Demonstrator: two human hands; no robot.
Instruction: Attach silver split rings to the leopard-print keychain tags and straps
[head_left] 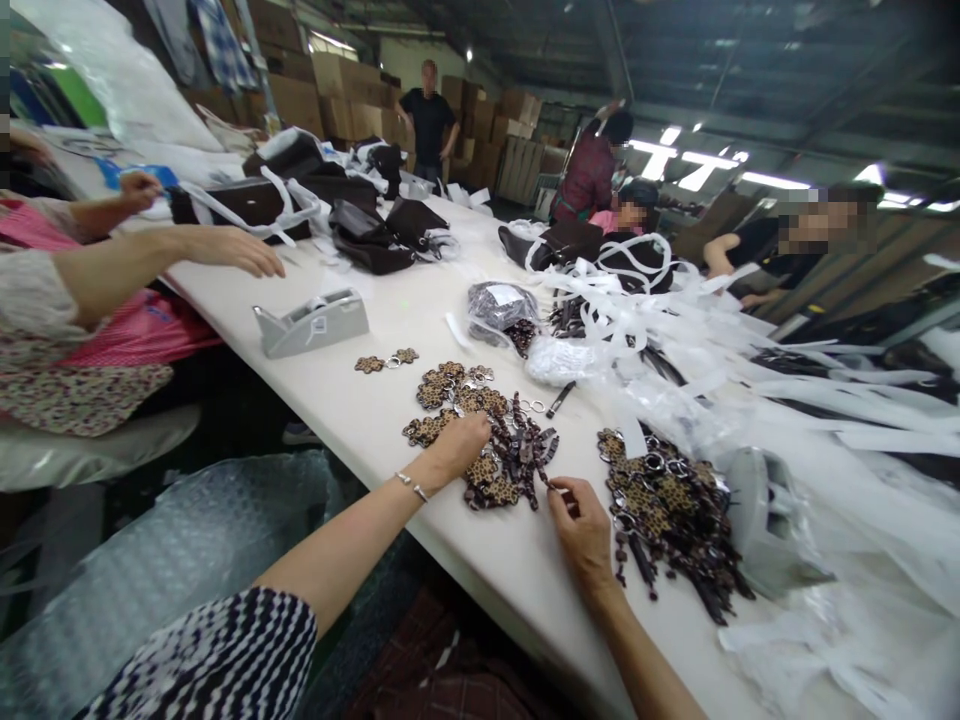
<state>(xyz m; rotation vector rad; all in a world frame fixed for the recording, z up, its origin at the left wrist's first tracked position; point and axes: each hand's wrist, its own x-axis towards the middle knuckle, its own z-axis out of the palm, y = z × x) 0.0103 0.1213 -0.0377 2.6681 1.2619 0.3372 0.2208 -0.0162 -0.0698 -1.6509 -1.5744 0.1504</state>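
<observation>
We record the left hand (461, 447) with its fingers curled over the near heap of leopard-print flower charms (442, 385); what lies inside its grasp we cannot tell. The right hand (579, 520) is apart from it, thumb and forefinger pinched on the end of a dark beaded strand (541, 470) that trails from the same heap. A bangle (412, 487) circles the left wrist. The heap sits near the close edge of the white table (401, 440).

Just beyond it we note a loose charm pair (369, 365) and, farther off, a grey tape dispenser (315, 328). To the right of the right hand lies a second charm heap (660, 500), touching or almost touching another tape dispenser (757, 525). Behind the near heap we find a clear plastic bag (484, 308) bearing a white label (506, 293). Dark brown handbags (367, 240) lie on the far part of the table. At the left, a co-worker's hand (236, 248) reaches out above the table, near the first dispenser. A person in black (429, 125) stands beyond the far end, before stacked cartons (349, 85).
</observation>
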